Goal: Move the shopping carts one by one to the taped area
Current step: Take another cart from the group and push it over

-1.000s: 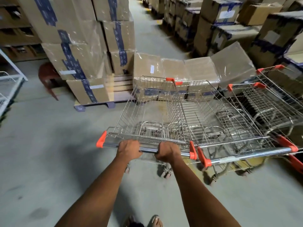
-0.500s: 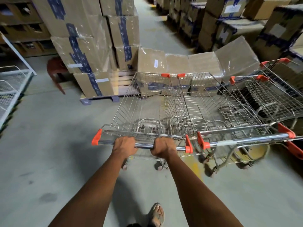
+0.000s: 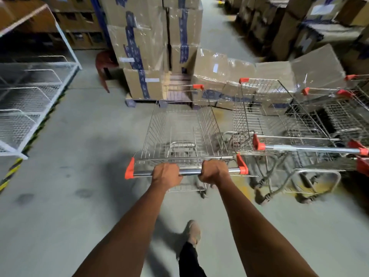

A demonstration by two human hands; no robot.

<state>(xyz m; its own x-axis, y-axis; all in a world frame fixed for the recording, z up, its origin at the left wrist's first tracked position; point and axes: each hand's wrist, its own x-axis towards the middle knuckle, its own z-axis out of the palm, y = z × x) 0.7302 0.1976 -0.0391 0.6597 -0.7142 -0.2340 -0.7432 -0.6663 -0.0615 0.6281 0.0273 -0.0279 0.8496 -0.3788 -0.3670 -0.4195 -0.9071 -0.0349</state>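
A wire shopping cart (image 3: 179,128) with orange corner caps stands straight ahead of me on the grey concrete floor. My left hand (image 3: 165,174) and my right hand (image 3: 213,172) both grip its chrome handle bar, fingers curled round it. To its right, apart from it, stands a second cart (image 3: 279,124) of the same kind, with a third cart (image 3: 347,114) beyond that one. Yellow markings (image 3: 317,188) show on the floor under the carts at the right.
Stacked cardboard boxes (image 3: 151,47) on a pallet stand just ahead, with low wrapped boxes (image 3: 249,76) behind the carts. A white wire rack (image 3: 30,100) is at the left, above black-yellow floor tape (image 3: 10,174). An aisle (image 3: 215,37) runs on between box stacks. My foot (image 3: 193,232) is below.
The cart that I hold has come away leftward from the other carts, opening a gap between them. The view has swung left, bringing the white rack further in.
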